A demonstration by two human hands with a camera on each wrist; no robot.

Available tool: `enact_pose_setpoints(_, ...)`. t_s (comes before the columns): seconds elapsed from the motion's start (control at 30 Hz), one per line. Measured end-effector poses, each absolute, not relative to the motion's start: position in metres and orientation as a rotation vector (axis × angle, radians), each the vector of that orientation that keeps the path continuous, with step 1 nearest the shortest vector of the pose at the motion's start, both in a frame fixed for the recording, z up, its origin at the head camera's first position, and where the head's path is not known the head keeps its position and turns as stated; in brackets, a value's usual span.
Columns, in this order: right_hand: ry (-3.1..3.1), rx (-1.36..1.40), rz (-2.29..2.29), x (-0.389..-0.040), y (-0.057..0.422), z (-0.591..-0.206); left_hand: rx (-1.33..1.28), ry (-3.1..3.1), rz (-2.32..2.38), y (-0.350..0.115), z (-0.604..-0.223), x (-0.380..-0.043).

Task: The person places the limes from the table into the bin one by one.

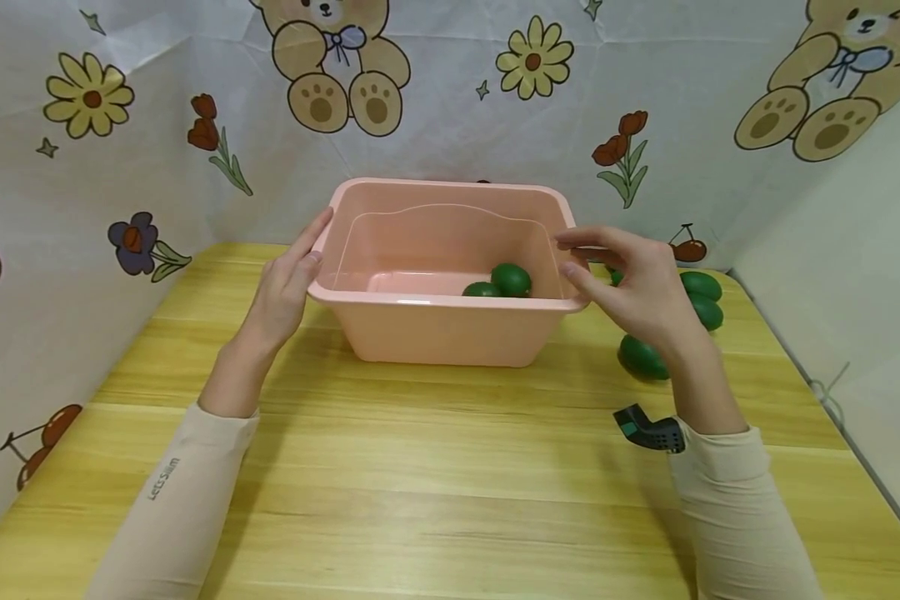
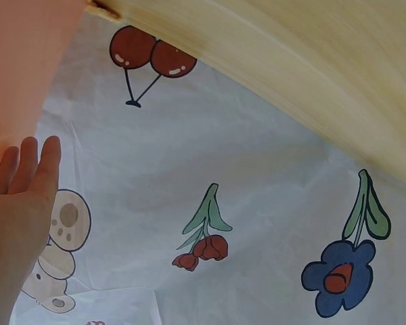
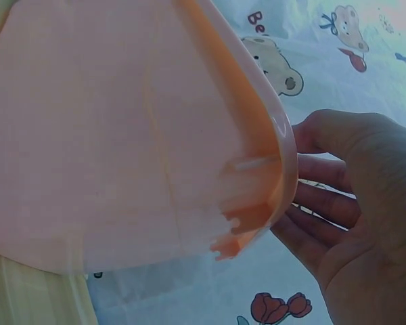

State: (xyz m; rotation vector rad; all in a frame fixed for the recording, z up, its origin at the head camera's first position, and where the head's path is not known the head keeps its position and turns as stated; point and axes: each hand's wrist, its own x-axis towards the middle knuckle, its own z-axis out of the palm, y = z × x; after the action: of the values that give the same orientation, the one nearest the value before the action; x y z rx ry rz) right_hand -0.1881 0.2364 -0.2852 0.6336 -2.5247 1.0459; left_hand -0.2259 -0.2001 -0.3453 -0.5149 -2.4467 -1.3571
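A pink plastic basin (image 1: pixel 435 333) stands on the wooden table with two green oval fruits (image 1: pixel 511 280) inside. Along its left end lies my left hand (image 1: pixel 288 279), thumb near the rim and straight fingers touching the outer side. The left wrist view shows these fingers (image 2: pixel 28 166) beside the pink wall. At the opposite end, my right hand (image 1: pixel 637 275) holds the rim, its bent fingers reaching over the edge. In the right wrist view the fingertips are hidden behind the rim (image 3: pixel 284 149).
Several more green fruits (image 1: pixel 642 358) lie on the table to the right, partly hidden by my right hand and wrist. A printed cloth (image 1: pixel 450 108) hangs close behind the basin. A pale wall (image 1: pixel 855 275) borders the table (image 1: pixel 435 467) on the right.
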Motion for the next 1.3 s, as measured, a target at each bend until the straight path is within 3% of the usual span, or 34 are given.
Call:
enact_pose_setpoints(0.5,-2.386,0.539,1.106,-0.19,0.292,-0.298,-0.525,-2.444,-1.377,-0.198,-0.342,-0.221)
enact_pose_setpoints(1.3,-2.46,-0.058,1.122,-0.202,0.381,-0.339,-0.517,-2.438,-1.354,-0.198,-0.343,-0.221)
